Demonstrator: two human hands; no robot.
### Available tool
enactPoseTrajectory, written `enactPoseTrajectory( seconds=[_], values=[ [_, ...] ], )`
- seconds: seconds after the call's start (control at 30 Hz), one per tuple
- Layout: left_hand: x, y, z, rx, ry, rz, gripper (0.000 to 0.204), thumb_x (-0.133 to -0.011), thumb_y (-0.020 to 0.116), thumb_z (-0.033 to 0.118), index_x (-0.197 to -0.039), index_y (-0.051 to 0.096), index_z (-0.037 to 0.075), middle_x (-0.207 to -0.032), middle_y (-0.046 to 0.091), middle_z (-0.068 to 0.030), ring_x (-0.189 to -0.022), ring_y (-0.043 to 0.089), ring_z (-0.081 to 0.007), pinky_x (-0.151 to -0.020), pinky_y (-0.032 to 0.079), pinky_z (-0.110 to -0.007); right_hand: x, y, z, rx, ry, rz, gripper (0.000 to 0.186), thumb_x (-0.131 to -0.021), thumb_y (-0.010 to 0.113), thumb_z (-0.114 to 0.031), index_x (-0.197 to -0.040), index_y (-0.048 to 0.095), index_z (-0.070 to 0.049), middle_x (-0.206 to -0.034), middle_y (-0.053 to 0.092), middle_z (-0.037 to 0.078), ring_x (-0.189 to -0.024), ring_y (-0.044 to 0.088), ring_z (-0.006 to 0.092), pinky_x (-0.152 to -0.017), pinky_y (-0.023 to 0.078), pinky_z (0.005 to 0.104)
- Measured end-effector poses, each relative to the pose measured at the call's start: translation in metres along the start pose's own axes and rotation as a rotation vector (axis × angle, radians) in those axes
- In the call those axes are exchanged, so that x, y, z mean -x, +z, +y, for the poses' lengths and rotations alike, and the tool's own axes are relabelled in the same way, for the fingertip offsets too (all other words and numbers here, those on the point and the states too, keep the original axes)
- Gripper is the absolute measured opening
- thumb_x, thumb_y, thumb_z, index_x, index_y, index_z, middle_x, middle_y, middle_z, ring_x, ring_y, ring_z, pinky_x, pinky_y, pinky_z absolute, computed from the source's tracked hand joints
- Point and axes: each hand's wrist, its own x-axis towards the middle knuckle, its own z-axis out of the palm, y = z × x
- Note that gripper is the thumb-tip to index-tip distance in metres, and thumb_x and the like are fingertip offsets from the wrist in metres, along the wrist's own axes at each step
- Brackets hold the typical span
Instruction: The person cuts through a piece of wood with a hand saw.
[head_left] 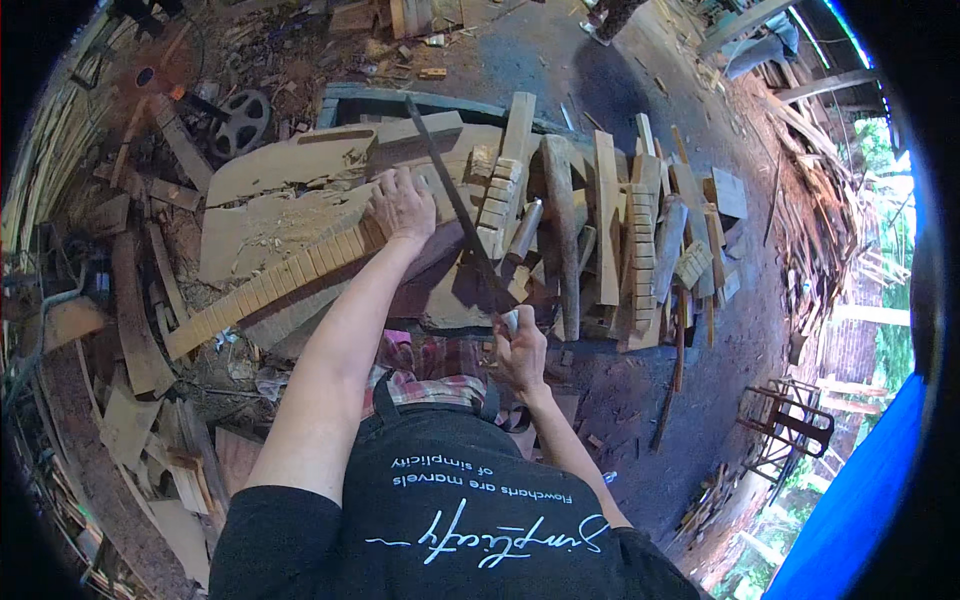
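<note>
Pale wooden strip slants over the near left edge of the bench, fingers of the left hand clamped over its far end; those of the right hand wrap the saw. If the strip rocks, the blade could skip onto knuckles.

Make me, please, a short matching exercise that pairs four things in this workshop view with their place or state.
Column one:
1. left hand
2. right hand
3. spoked wheel
4. blue sheet

Column two:
A. in the upper left of the view, among scattered wood
B. at the upper end of the long notched wooden strip
C. along the lower right edge of the view
D. closed around the handle of the long, dark-bladed saw

Right pairs: 1-B, 2-D, 3-A, 4-C.
</note>
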Motion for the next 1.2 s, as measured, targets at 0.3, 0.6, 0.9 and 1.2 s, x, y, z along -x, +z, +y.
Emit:
enactPoseTrajectory(
  seconds=[0.3,0.6,0.9,1.2],
  values=[
    [-0.004,0.017,0.003,-0.376,-0.076,-0.234,0.042,-0.084,0.047,0.032,-0.118,0.056,0.009,-0.126,0.052,-0.0136,-0.122,0.042,-0.0283,-0.098,0.025,-0.05,-0.002,0.007,-0.005,0.046,-0.061,0.027,0.023,-0.083,0.062,-0.014,-0.091,0.043,-0.005,-0.077,0.055,0.022,-0.074,0.056,0.0448,-0.06,0.044,0.0483],
    [-0.008,0.017,0.006,-0.421,-0.134,-0.246,0.032,-0.086,0.041,0.02,-0.111,0.059,0.011,-0.117,0.058,-0.0115,-0.117,0.046,-0.0267,-0.092,0.028,-0.048,0.001,-0.013,-0.02,0.195,-0.075,-0.04,0.021,-0.086,0.062,-0.018,-0.088,0.044,-0.005,-0.075,0.054,0.018,-0.071,0.058,0.0376,-0.06,0.045,0.0453],
    [-0.002,0.034,-0.002,-0.43,-0.012,-0.078,0.027,-0.084,0.045,0.017,-0.106,0.06,0.013,-0.107,0.062,-0.0052,-0.107,0.052,-0.0234,-0.085,0.029,-0.048,-0.048,0.02,-0.037,0.172,-0.025,-0.081,0.02,-0.087,0.061,-0.018,-0.092,0.046,-0.006,-0.077,0.057,0.019,-0.074,0.059,0.0391,-0.06,0.046,0.0461],
    [-0.007,0.022,0.001,-0.354,-0.091,-0.119,0.027,-0.083,0.046,0.023,-0.103,0.061,0.012,-0.109,0.06,-0.0108,-0.11,0.049,-0.028,-0.089,0.025,-0.049,-0.008,-0.003,-0.033,0.14,0.029,-0.089,0.021,-0.085,0.063,-0.016,-0.095,0.048,-0.005,-0.081,0.059,0.021,-0.074,0.06,0.0414,-0.06,0.048,0.0444]
  ],
)
